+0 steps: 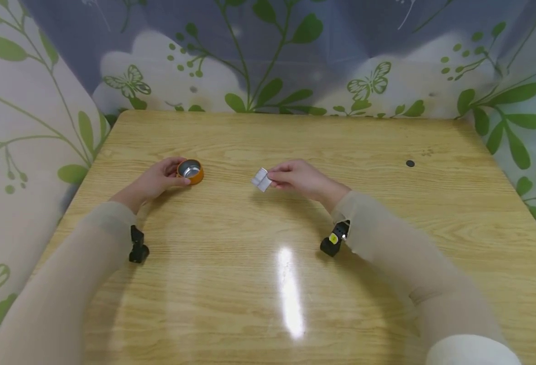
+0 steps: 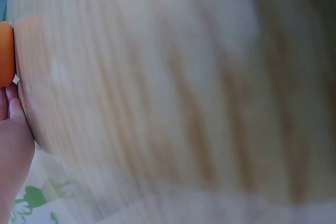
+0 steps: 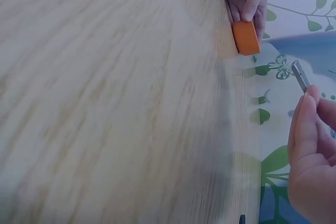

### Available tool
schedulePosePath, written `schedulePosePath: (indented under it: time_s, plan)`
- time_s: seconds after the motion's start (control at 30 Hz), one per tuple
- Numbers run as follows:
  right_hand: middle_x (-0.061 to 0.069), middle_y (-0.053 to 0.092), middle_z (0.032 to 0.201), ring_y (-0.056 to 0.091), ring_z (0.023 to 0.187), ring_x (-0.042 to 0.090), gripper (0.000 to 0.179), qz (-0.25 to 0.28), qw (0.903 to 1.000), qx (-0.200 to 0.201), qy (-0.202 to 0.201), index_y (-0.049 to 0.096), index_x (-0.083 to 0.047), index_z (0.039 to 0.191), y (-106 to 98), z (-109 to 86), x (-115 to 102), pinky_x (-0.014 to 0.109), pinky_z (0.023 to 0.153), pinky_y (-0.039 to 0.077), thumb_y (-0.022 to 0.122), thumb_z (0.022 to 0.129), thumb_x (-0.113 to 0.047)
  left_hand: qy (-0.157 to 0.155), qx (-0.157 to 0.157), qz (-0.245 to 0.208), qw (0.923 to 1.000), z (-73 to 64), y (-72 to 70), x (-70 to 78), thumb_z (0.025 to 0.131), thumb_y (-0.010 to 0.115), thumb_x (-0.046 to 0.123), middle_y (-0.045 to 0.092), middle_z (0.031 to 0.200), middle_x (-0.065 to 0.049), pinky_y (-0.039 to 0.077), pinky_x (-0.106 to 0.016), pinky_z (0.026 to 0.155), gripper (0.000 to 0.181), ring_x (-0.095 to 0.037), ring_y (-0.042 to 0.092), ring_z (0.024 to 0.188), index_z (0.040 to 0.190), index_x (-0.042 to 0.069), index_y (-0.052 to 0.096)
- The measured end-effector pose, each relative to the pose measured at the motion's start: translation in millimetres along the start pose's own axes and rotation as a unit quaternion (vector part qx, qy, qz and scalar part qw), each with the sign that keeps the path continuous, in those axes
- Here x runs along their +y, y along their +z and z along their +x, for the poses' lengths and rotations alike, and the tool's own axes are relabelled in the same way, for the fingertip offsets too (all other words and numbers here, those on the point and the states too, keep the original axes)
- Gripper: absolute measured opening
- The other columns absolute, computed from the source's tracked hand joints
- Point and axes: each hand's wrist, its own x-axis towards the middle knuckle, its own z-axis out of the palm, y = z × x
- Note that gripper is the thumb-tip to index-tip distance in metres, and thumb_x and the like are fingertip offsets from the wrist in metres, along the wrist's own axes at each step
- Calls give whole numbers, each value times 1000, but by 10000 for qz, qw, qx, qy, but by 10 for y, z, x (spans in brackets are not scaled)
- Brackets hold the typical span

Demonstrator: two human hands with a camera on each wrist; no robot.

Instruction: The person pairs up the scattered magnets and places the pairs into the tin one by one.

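My left hand [image 1: 160,177] grips a small round orange bowl [image 1: 197,178] with a shiny metal inside, its thumb at the near rim. The bowl sits upright at the tabletop, and its orange wall [image 2: 6,53] shows at the left edge of the left wrist view. To the right, my right hand [image 1: 301,178] pinches a small flat silvery-white square piece [image 1: 261,179] between thumb and fingers, held above the table. Lines cross its face. Edge-on in the right wrist view, the piece [image 3: 300,75] looks thin and metallic. A gap separates it from the bowl.
A small dark round disc [image 1: 410,163] lies on the wooden table [image 1: 231,228] at the far right. Patterned cloth [image 1: 295,66] with green leaves and butterflies hangs behind the table and along both sides. Black wrist cameras [image 1: 138,246] hang below both sleeves.
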Motion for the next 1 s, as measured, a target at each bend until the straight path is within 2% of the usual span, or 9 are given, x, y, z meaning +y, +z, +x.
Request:
schedulePosePath:
  time_s: [0.2,0.5,0.9,1.0]
  plan:
    - [11,60,99,58,77,8,29,31,10000,20,-43,54,13,118,71,70,-28,26,83,50,53,95,-4,37,-66,-116,9999,-13,18,26,89,65,12,29,145,-22,19,-45,110,70,-31,24,136,143,-1,23]
    - [12,62,100,60,78,8,30,-7,10000,7,-23,56,9,120,177,220,-61,36,91,46,54,95,-7,13,15,190,9998,-19,-5,6,86,69,23,29,146,-20,19,-44,110,76,-30,23,136,143,0,25]
    - [10,63,91,62,77,10,28,203,9998,60,44,58,7,118,351,417,-124,25,79,51,55,94,-8,8,30,256,9997,-27,-5,2,85,69,25,29,146,-19,18,-44,110,77,-29,22,137,143,1,25]
    - [10,63,89,62,75,11,27,328,9994,84,28,58,7,117,415,487,-145,28,82,50,55,94,-7,40,11,218,9998,-28,1,6,86,69,23,29,146,-20,18,-44,110,75,-30,22,137,143,1,25]
